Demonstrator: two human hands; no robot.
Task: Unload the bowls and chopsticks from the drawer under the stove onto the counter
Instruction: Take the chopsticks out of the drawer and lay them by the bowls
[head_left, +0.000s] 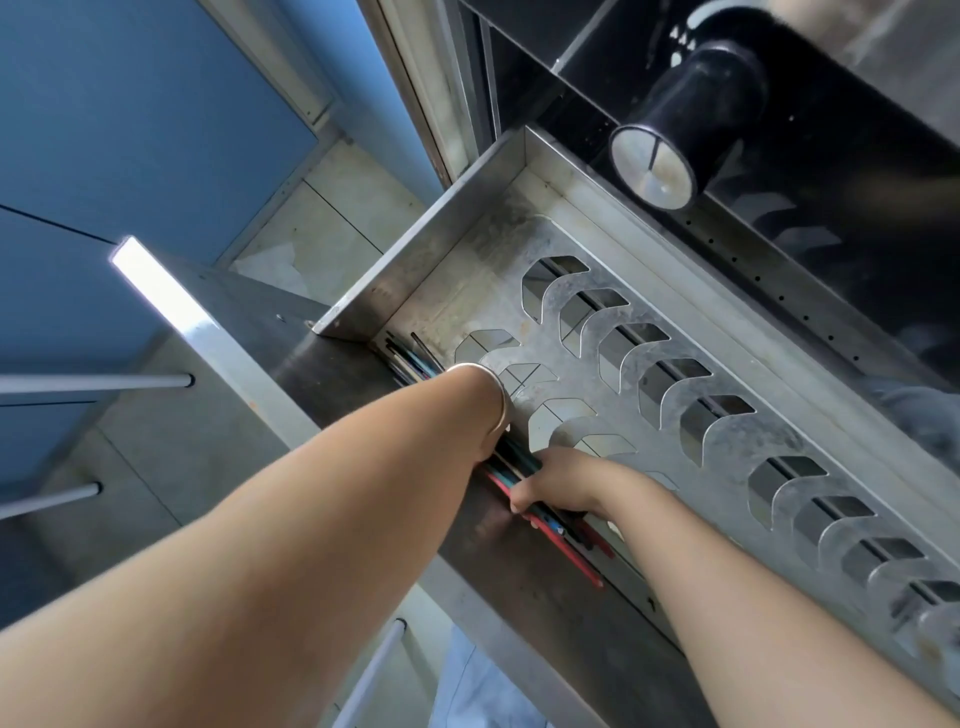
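In the head view the metal drawer (467, 249) stood pulled open, and the chopsticks (558, 540) lay in a bundle along its near edge, beside a metal rack (737, 447) with curved slots. The right hand (563, 483) gripped this bundle with curled fingers. The left hand was hidden behind its own wrist, which wore a bracelet (493, 389), so I could not tell if it was open or closed.
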